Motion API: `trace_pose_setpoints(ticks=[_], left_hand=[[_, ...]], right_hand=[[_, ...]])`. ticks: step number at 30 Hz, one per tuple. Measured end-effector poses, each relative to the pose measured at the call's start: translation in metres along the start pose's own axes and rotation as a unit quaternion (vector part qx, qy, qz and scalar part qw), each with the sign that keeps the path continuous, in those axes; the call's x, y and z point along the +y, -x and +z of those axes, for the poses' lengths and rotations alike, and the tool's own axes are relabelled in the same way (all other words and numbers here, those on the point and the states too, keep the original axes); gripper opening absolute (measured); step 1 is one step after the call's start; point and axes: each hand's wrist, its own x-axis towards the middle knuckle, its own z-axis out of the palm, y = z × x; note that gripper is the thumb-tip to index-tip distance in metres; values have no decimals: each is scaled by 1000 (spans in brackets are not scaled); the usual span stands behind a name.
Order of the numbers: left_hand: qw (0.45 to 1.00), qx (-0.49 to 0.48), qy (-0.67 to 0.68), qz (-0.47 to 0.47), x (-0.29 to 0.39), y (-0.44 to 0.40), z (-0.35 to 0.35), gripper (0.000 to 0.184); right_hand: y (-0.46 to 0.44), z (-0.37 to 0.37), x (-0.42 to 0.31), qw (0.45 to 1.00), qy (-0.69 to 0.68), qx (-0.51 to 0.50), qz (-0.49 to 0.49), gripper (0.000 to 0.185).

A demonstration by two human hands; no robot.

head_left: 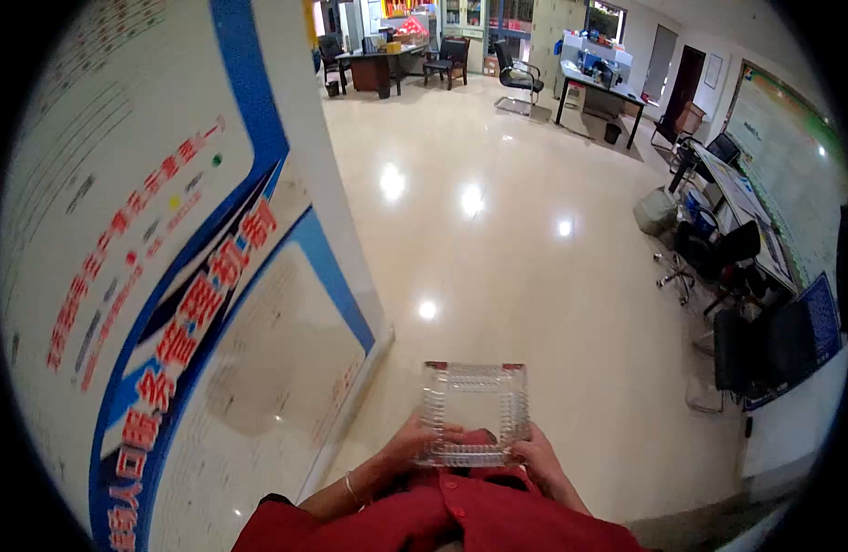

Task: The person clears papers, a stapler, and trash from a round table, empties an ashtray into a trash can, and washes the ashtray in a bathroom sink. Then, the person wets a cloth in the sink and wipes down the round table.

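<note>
A clear, square container with ribbed sides (pixel 513 409) is held low in front of my body, above the pale floor. Small dark red patches show at its two far corners. My left hand (pixel 419 439) grips its near left side, with some fingers visible through the clear material. Around that wrist is a light bangle (pixel 352 486). My right hand (pixel 537 449) is closed on the near right corner. Below the container is the red shirt (pixel 456 511) I wear; whether anything lies inside the container I cannot tell.
A wall panel with red lettering (pixel 194 331) stands close on my left, ending at a corner. Shiny tiled floor (pixel 497 267) stretches ahead. Black chairs (pixel 778 345) and a long table (pixel 746 207) line the right side. Desks (pixel 382 69) stand at the back.
</note>
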Motion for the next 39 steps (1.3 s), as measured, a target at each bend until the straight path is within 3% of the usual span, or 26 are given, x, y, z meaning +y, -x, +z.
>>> trace_pose_setpoints(ticks=[1,7,8,11,15,18,21,24,29,31,34,39], left_hand=[[998,-34,-51,0,18,-30,-3,74],[999,-16,-27,-12,106,-196,-18,76],[1000,-10,-19,3,125,-220,-18,75],[998,23,30,45,174,-285,-51,74],[994,86,50,51,238,-334,-89,65],[972,123,96,174,278,-379,-128,65],[950,183,146,205,316,-423,-183,66],[945,247,61,207,407,-462,-220,74],[934,187,151,264,502,-535,-295,72],[951,206,79,215,541,-552,-329,67],[955,171,43,238,599,-594,-382,62],[943,204,124,233,688,-658,-478,56]], right_hand=[[-25,-9,-12,1000,-5,23,4,42],[-189,-59,-90,997,-67,22,12,45],[-218,-64,-110,998,-59,8,15,37],[-325,-66,-171,996,-9,-66,50,44],[-436,-37,-243,989,63,-111,79,42],[-537,-12,-283,976,80,-194,62,40],[-626,30,-325,952,129,-268,67,39],[-707,90,-387,933,174,-305,78,38],[-826,133,-445,945,132,-290,76,36],[-860,163,-466,952,111,-277,62,35],[-941,193,-501,948,131,-281,71,32],[-1093,262,-531,919,140,-338,147,26]])
